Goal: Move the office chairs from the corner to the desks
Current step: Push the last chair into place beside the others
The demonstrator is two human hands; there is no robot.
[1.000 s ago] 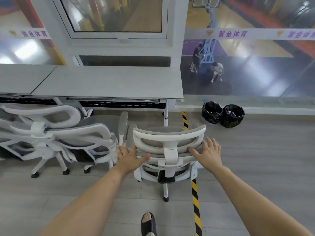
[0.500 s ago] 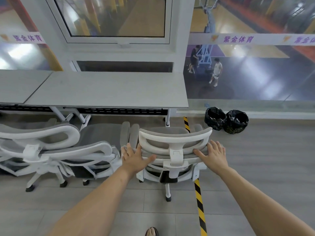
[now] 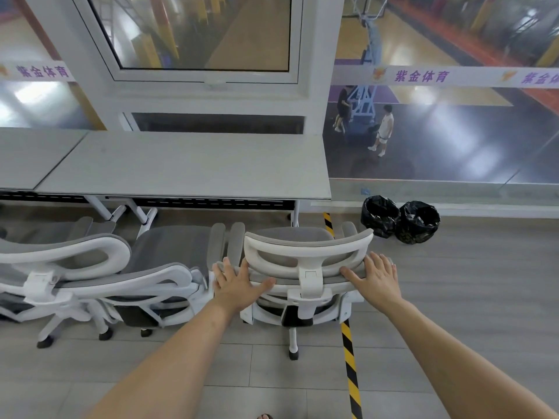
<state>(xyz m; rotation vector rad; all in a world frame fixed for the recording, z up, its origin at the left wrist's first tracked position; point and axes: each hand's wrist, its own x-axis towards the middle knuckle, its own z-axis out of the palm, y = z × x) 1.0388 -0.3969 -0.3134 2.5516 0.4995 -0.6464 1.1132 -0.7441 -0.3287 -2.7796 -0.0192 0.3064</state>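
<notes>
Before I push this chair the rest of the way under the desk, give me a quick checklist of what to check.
1. Both hands on the chair back: left hand and right hand lie on the chair - ok.
2. Chair faces the desk - ok.
3. Room beside the neighbour chair: armrests very close, maybe touching - cannot tell.
4. Desk leg ahead: stands right in front of the seat - not ok.
5. Bin bags: off to the right, apart - ok.
6. Wheels roll freely: mostly hidden - cannot tell.
</notes>
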